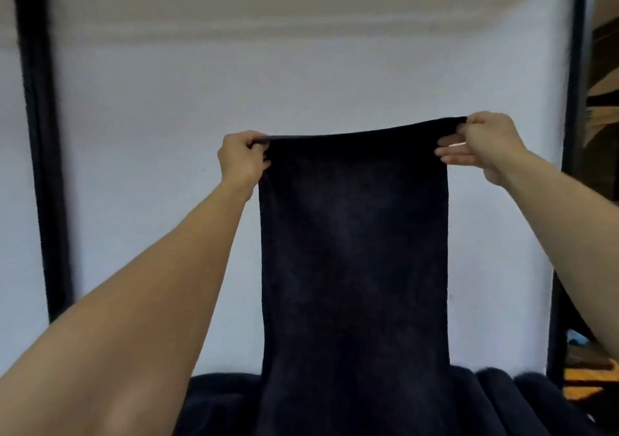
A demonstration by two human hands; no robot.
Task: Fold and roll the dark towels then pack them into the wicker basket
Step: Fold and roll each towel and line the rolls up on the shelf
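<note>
A dark navy towel (355, 251) hangs upright in front of me, stretched flat between both hands. My left hand (242, 158) grips its top left corner with curled fingers. My right hand (482, 144) pinches the top right corner, its lower fingers sticking out straight toward the cloth. The towel's lower end falls onto a heap of more dark towels (522, 398) along the bottom of the view. No wicker basket is in view.
A white panel (150, 134) with black frame posts (40, 134) fills the background behind the towel. At the right edge are brown shelves or cartons (603, 77) and an orange patch low down (582, 385).
</note>
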